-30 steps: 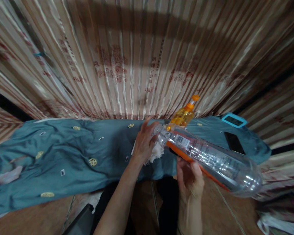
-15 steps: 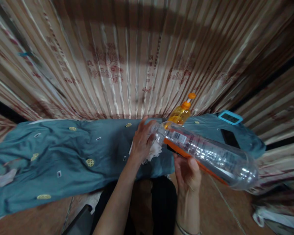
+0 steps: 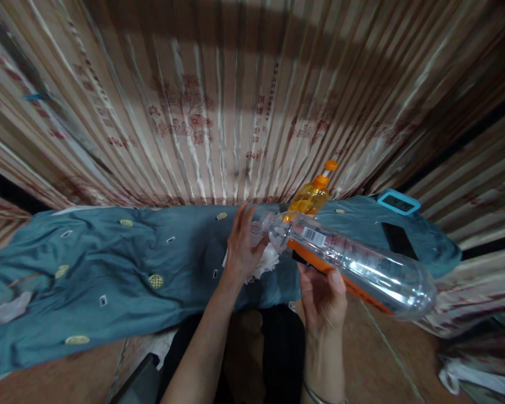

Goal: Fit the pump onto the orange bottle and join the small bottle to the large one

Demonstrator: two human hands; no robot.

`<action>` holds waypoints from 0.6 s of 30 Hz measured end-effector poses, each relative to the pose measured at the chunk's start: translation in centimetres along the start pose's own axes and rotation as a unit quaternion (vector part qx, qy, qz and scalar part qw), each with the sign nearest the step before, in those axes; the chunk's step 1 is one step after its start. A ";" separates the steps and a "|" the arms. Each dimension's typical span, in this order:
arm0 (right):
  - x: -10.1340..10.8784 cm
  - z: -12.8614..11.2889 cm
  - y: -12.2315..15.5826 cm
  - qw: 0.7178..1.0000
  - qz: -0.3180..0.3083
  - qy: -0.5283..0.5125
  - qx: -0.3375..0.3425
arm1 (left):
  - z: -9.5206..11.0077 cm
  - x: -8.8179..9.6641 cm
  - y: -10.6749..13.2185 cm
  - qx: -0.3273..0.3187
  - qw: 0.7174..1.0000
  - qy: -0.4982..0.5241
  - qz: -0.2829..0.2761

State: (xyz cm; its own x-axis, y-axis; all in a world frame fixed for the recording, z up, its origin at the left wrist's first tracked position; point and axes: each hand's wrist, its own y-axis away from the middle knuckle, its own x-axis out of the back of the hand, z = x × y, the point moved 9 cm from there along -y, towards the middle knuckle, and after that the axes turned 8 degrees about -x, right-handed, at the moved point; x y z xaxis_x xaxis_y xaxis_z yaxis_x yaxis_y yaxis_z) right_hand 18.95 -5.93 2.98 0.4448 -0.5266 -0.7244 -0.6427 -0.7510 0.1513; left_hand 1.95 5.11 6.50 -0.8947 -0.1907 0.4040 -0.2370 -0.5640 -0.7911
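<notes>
A large clear plastic bottle [image 3: 362,264] with an orange label lies tilted in the air, its neck toward the left. My right hand [image 3: 324,297] holds it from below, thumb against the label side. At the bottle's mouth is my left hand [image 3: 244,247], fingers and thumb spread apart around the clear end piece; whether they touch it I cannot tell. Beneath that hand sits a crumpled white tissue-like piece [image 3: 267,261]. A yellow pump bottle [image 3: 309,197] with an orange top stands just behind the clear bottle.
The narrow surface is covered by a wrinkled blue-green cloth [image 3: 122,258]. On its right end are a blue-framed digital clock [image 3: 399,202] and a black phone-like slab [image 3: 399,240]. A pleated patterned curtain [image 3: 227,112] hangs behind. A pale cloth piece [image 3: 8,308] lies far left.
My left hand's fingers have loosened and spread, showing more of the bottle's mouth. The bottle has rolled slightly, and its base has shifted a little left and up.
</notes>
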 end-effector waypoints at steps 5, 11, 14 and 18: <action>0.3 0.3 -0.1 1.000 0.010 -0.016 -0.011 | -0.4 0.0 0.3 0.033 0.999 -0.029 -0.004; -0.2 0.4 -0.3 1.000 0.001 -0.021 -0.020 | -0.2 -0.1 0.6 0.038 0.998 -0.042 0.021; -0.4 0.3 -0.5 1.000 -0.006 -0.023 -0.018 | -0.3 -0.1 0.9 0.045 0.998 -0.044 0.030; -0.7 0.3 -0.6 0.999 -0.016 -0.026 -0.024 | -0.9 -0.2 1.9 0.075 0.996 -0.005 0.042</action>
State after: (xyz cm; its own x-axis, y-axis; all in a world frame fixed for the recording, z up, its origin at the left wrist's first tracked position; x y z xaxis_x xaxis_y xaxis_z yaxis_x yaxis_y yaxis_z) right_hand 18.82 -5.02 3.14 0.4311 -0.4823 -0.7626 -0.5971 -0.7861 0.1597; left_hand 1.36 4.80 4.50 -0.9045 -0.2499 0.3455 -0.1023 -0.6594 -0.7448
